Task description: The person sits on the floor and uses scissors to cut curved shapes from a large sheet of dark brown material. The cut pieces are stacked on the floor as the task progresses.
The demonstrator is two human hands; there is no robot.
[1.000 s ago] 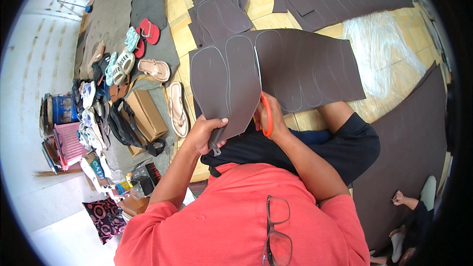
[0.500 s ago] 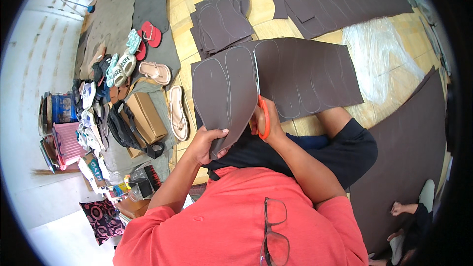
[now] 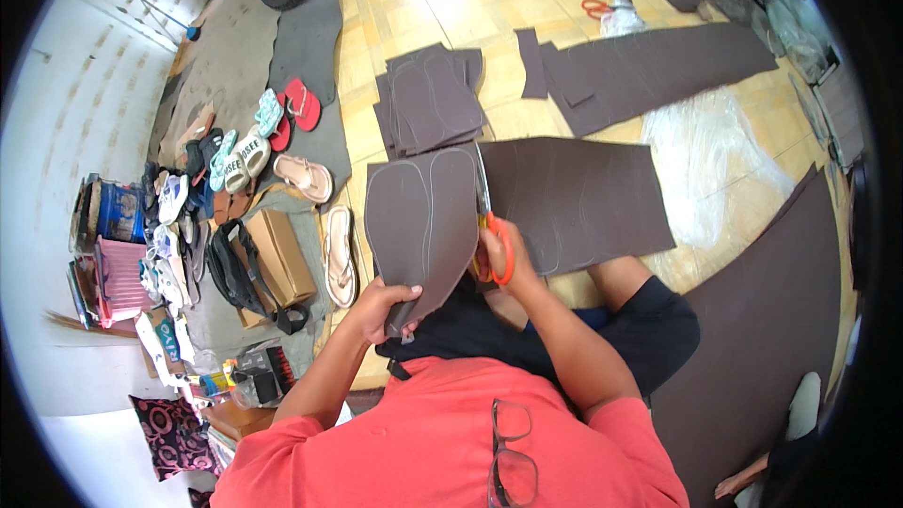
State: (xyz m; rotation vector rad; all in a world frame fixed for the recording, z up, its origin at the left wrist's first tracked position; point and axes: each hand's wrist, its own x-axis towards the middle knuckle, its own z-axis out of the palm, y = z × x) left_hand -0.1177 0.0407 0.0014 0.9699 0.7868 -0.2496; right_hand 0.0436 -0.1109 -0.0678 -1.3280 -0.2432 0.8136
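Observation:
My left hand pinches the near corner of a dark brown foam-like sheet piece, thumb on top. Pale sole-shaped outlines are drawn on this piece, and its near end curls up. My right hand grips scissors with orange handles. Their blades point away from me, along the gap between the held piece and a wider brown sheet on the right. At the far edge the blade tips reach the sheet's border; I cannot tell whether the two parts still join there.
Beyond lies a stack of brown pieces, with a long marked sheet and clear plastic to its right. Sandals, shoes and a cardboard box crowd the left. Another person's hand shows at lower right.
The view has tilted, so the scene sits lower and more of the far floor shows. The scissors have moved up along the cut toward the far edge. Both hands keep their holds.

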